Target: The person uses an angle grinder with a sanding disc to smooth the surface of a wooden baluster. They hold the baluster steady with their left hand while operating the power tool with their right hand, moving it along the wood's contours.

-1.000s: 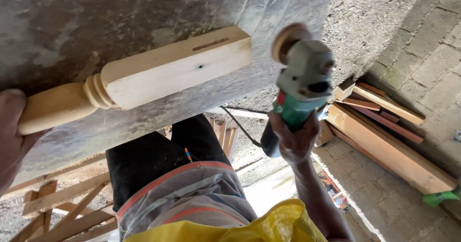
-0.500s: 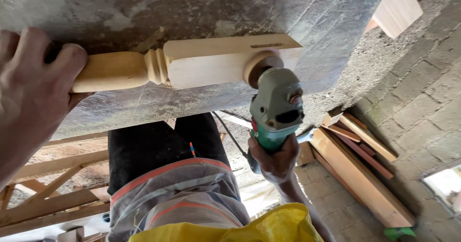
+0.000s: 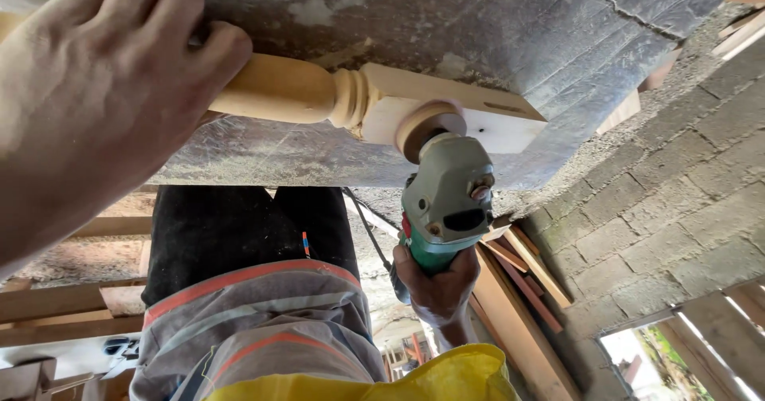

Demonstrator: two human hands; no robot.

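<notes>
On the grey, dusty bench [image 3: 494,27] a pale turned wooden leg [image 3: 374,102] is lying on its side, its square end pointing toward the block wall [image 3: 685,210] and its rounded shaft running back toward the left hand [image 3: 96,106]. That left hand is wrapping tightly over the rounded shaft and pinning it down against the bench top. The right hand [image 3: 434,285] is closing firmly around the green body of a grinder [image 3: 442,202], whose round sanding disc [image 3: 426,126] is pressing against the near face of the square block, just beside the ringed collar. A black cord [image 3: 368,226] is trailing down from the tool past the person's dark trousers [image 3: 239,234].

Judging by the surfaces, the sanding looks to be well under way rather than finished: the block's faces are appearing clean and pale, yet the disc is only sitting near the collar end, and the far end with the slot in its top face is lying beyond the disc. How smooth the hidden underside is, I cannot tell. Below the bench, loose planks [image 3: 518,305] are leaning against the wall.
</notes>
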